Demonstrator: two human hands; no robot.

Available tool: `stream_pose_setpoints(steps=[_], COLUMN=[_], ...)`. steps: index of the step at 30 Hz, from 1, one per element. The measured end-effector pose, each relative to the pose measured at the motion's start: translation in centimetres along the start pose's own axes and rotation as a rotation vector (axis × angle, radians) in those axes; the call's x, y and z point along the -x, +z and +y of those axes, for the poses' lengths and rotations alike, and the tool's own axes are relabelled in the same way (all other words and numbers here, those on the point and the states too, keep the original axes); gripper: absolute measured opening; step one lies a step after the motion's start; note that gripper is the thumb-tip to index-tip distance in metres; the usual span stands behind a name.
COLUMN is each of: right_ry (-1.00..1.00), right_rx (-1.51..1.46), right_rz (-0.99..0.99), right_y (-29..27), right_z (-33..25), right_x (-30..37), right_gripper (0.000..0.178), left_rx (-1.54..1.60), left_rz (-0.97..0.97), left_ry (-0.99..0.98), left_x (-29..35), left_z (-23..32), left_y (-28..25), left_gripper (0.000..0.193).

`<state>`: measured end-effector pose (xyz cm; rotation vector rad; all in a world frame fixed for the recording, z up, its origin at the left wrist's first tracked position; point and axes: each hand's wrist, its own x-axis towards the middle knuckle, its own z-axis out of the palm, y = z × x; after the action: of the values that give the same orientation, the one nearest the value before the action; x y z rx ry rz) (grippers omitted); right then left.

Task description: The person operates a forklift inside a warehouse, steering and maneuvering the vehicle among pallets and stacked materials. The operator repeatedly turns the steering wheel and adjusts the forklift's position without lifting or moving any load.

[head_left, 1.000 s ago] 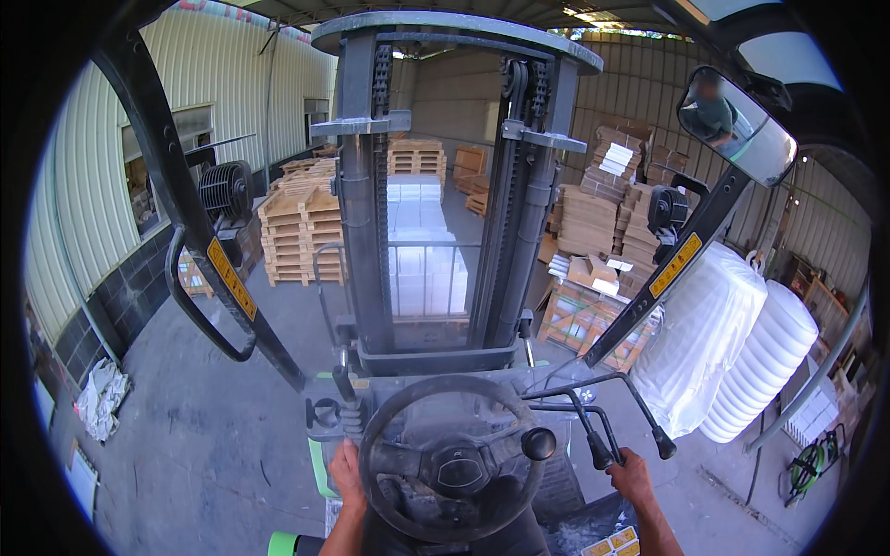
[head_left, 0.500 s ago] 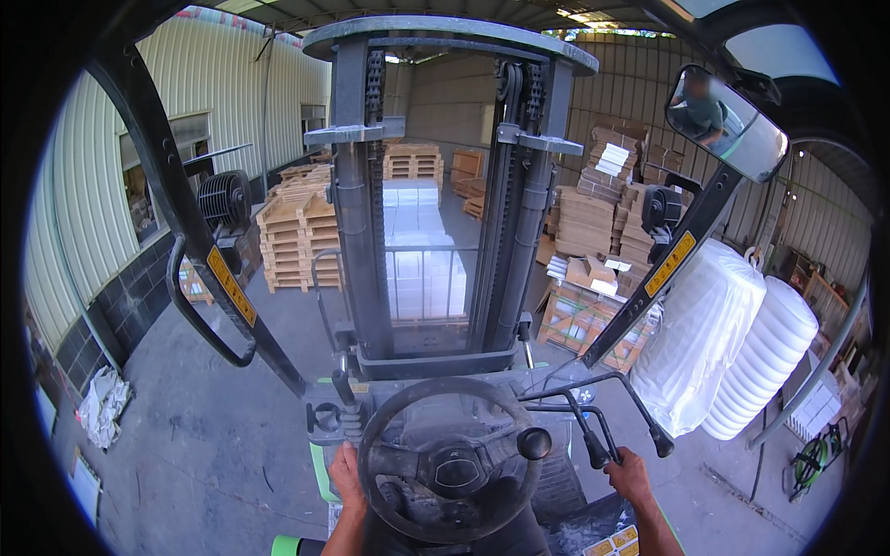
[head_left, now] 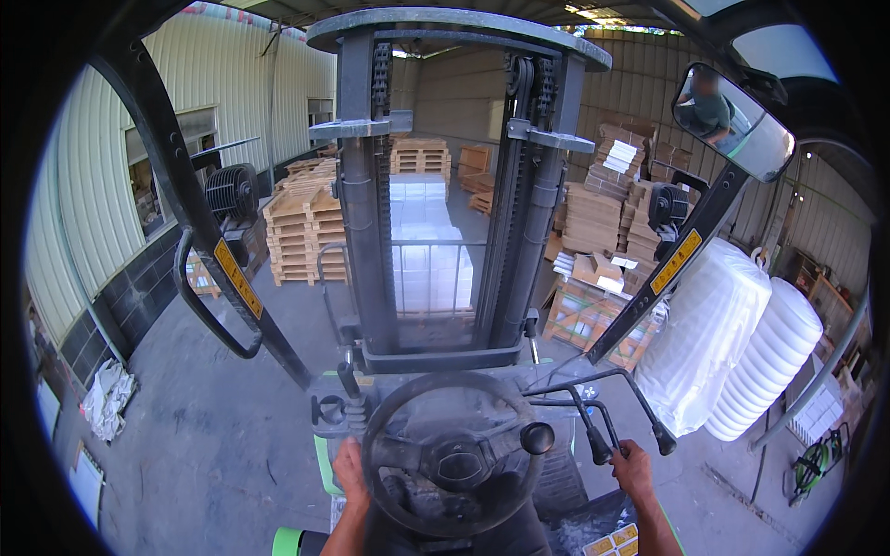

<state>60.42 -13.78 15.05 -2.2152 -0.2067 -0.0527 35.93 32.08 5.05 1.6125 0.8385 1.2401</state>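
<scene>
I sit at the controls of a forklift. My left hand [head_left: 350,473] is at the left rim of the black steering wheel [head_left: 382,416], its fingers curled against the rim and partly hidden. Just above that hand stands a dark lever with a ribbed boot [head_left: 355,412]. My right hand [head_left: 634,469] is closed on one of the bent black control levers [head_left: 607,425] right of the wheel. A neighbouring lever's knob [head_left: 665,439] is free of my hand. The round spinner knob [head_left: 537,437] on the wheel is untouched.
Ahead, the mast [head_left: 369,232] frames a stack of white-wrapped boxes [head_left: 428,278]. Wooden pallets [head_left: 306,236] are piled left of it. To the right stand flattened cardboard [head_left: 591,219], a wooden crate [head_left: 584,315] and tall plastic-wrapped rolls [head_left: 705,338]. A corrugated wall [head_left: 88,199] runs along the left.
The whole view has shifted slightly to the right in the picture, forklift and surroundings alike. Both hands keep their places at the wheel and the lever.
</scene>
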Motion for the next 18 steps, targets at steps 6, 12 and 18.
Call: stream_pose_setpoints(steps=[6,12,18], right_ry=[-0.410,-0.708,-0.458], right_rx=[0.081,-0.138,0.071], right_rz=[0.456,0.136,0.101], right_y=[-0.8,1.3,1.2], right_z=[-3.4,-9.3,-12.1], right_x=[-0.7,2.9,4.8], right_gripper=[0.025,0.026,0.061], left_rx=[-0.001,-0.226,-0.361], left_rz=[0.002,0.125,0.029], left_ry=[0.027,0.046,0.319], left_x=[2.6,6.8,8.4], left_z=[-0.1,1.5,4.3], left_y=[-0.1,-0.6,5.9], left_gripper=[0.043,0.028,0.025])
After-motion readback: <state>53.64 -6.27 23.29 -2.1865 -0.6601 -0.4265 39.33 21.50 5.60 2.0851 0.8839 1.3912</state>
